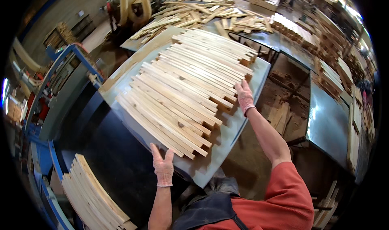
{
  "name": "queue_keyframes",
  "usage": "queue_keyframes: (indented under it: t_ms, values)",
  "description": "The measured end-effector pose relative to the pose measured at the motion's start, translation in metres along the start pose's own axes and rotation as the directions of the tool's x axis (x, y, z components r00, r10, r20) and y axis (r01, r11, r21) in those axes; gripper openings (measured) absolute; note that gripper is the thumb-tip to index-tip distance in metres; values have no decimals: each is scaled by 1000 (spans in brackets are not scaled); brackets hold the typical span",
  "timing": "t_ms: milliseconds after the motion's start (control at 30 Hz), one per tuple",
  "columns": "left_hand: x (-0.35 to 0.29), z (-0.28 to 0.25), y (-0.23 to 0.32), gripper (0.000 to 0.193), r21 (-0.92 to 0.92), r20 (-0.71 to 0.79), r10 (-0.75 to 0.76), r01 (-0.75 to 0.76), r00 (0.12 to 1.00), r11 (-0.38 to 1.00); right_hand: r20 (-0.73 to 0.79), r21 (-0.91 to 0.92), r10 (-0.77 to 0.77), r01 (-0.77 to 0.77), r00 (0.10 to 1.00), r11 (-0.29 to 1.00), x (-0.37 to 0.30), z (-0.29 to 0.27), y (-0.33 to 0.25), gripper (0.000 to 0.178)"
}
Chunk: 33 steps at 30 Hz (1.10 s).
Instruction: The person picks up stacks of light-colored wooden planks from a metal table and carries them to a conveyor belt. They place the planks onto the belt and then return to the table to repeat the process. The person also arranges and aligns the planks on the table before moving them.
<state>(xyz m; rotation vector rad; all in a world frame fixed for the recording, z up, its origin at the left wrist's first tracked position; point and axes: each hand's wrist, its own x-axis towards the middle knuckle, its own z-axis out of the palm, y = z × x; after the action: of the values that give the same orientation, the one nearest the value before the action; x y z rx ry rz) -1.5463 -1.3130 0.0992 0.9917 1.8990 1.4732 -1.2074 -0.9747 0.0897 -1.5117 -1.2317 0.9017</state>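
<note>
Many pale wood strips (178, 92) lie side by side on a grey metal table (198, 175), their right-hand ends uneven. My right hand (244, 97), in a whitish knit glove, has its fingers stretched out against the strip ends on the right side. My left hand (163, 165), gloved the same way, is at the near edge of the layer, below the closest strip. Its thumb and fingers are spread and hold nothing. Whether the left fingertips touch wood, I cannot tell.
A dark machine bed (97, 128) with a blue frame stands on the left. Stacked strips (95, 193) occupy the lower left. Loose wood pieces (202, 13) are heaped behind the table. Another metal table (328, 120) and stacked wood (296, 29) line the right.
</note>
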Motion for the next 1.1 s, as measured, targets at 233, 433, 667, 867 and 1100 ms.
queue_keyframes:
  t_ms: [233,433,667,867,1100]
  values:
    - [-4,25,9,95,183,-126,69,-45,990,982,-26,230,-6,11,1000,973,-31,-15,-14,60]
    - [8,-26,21,99,-168,-67,-125,112,990,979,499,-138,-3,83,866,987,-28,-12,-25,30]
    - [-5,-18,28,110,385,-223,127,-32,967,922,516,-319,326,-176,792,931,57,132,-84,63]
    - [-32,-57,27,107,606,-230,44,108,972,788,565,-410,155,113,811,905,17,172,-89,66]
    - [-112,-175,-3,109,874,-250,32,211,968,438,838,-244,-122,565,532,788,-104,223,-97,65]
